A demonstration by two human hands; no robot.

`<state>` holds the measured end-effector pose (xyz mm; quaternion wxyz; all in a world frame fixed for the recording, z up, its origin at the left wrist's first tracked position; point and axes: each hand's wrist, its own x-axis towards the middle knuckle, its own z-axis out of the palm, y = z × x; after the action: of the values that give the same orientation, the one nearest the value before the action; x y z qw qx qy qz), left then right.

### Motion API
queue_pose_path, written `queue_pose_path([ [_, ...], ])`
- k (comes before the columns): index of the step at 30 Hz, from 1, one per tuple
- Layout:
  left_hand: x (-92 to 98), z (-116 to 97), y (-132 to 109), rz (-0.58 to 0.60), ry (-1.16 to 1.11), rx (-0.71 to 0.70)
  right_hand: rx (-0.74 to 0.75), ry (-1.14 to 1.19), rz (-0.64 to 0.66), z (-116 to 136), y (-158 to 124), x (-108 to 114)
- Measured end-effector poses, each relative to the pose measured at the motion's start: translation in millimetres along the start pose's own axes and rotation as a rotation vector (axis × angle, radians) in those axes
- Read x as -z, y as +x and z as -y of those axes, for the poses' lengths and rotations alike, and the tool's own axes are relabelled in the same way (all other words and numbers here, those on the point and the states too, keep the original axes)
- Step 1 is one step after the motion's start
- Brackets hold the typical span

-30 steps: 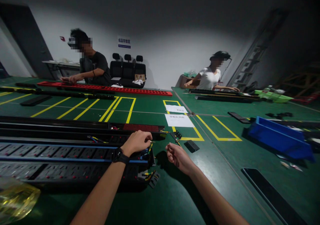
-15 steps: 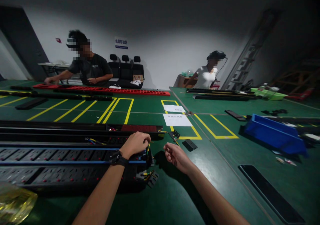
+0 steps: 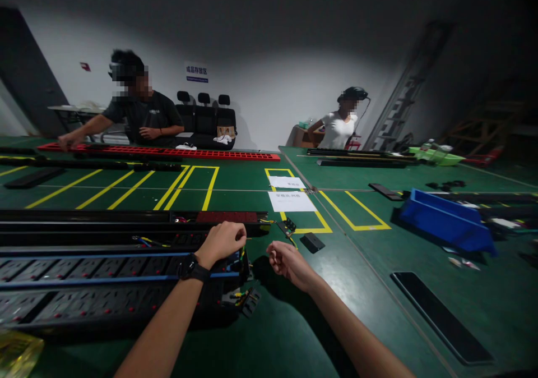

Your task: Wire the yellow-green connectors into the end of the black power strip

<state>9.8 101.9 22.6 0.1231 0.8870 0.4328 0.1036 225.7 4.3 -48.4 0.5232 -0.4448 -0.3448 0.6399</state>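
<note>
My left hand [image 3: 222, 240], wearing a black watch, rests over the right end of a long black power strip with blue edges [image 3: 121, 268]. Its fingers curl down beside yellow-green wires, and whatever they grip is hidden. Just right of that end, my right hand [image 3: 290, 263] hovers above the green table with closed fingers; I cannot make out anything in them. A second power strip [image 3: 88, 305] lies closer to me, with a black end piece [image 3: 251, 302] hanging on wires at its right end. Beyond my left hand lies an open black housing [image 3: 247, 229] with a dark red panel.
On the table, a flat black part [image 3: 313, 242], paper sheets [image 3: 292, 201], a phone [image 3: 441, 316] and a blue bin [image 3: 445, 221] lie to the right. Yellow plastic [image 3: 19, 353] sits front left. Two people stand across the table, one reaching over a red slotted rail [image 3: 210, 153].
The whole view has shifted slightly, so things appear a little farther left. Both my hands keep nearly the same pose at the strip's end.
</note>
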Motion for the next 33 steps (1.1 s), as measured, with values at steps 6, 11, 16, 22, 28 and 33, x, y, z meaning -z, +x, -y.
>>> queue_pose_path([
  [6,0.7,0,1,0.026,0.015,-0.006,0.003,0.01,0.022,1,-2,-1],
  [11,-2.6,2,3,0.02,0.026,-0.01,-0.009,0.057,0.036,7,-1,4],
  [16,-1.6,2,3,0.029,0.016,-0.019,0.141,0.245,-0.11,28,2,31],
  [22,-0.3,3,3,0.028,-0.001,-0.025,0.335,0.217,-0.515,48,2,91],
  [28,2.4,2,4,0.047,0.008,-0.016,0.172,-0.023,-0.727,61,-6,128],
  [33,3.5,1,5,0.056,0.013,-0.025,0.131,-0.197,-0.778,59,-11,139],
])
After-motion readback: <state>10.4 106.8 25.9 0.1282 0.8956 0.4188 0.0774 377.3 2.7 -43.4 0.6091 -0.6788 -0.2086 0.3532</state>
